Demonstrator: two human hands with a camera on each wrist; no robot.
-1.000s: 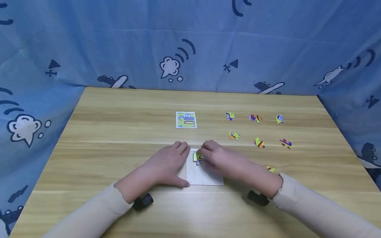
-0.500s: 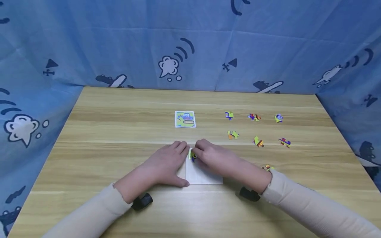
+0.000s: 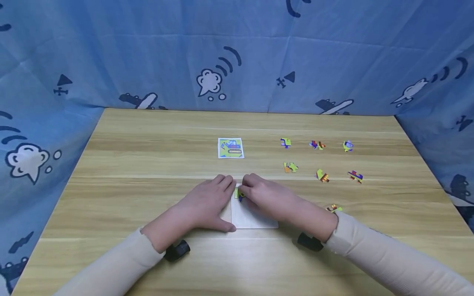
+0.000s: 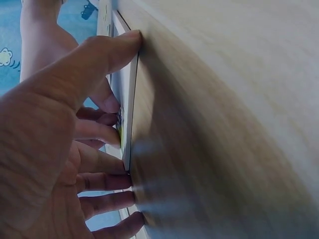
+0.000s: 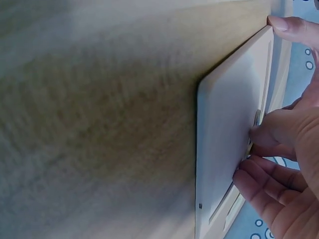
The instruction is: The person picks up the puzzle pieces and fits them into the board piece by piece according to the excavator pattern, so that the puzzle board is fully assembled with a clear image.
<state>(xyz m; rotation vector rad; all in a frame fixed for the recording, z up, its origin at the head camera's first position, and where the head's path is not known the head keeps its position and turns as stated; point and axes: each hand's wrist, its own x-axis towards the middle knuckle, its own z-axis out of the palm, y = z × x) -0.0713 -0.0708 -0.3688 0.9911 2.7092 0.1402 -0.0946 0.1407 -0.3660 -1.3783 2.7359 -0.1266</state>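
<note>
In the head view a pale, shallow square puzzle board (image 3: 255,218) lies on the table. My left hand (image 3: 209,205) rests along its left side, thumb by the near corner and fingers extended towards the far corner. My right hand (image 3: 272,199) reaches over the board from the right and pinches a green and dark-patterned jigsaw piece (image 3: 237,193) at the far left corner. The fingers cover much of that piece. A raised rim (image 5: 271,42) edges the board in the right wrist view, where the right thumb and fingertips meet low at its surface.
Behind the board lies a small picture card (image 3: 231,153) showing a blue digger. Several loose jigsaw pieces are spread on the right, among them a green one (image 3: 285,142), a purple-striped one (image 3: 355,177) and one (image 3: 334,208) beside the right forearm. A blue patterned curtain (image 3: 166,53) surrounds the table.
Over the first half second my right hand slid left with the jigsaw piece, into the board's far left corner. Since then it has barely moved; my left hand stays in place.
</note>
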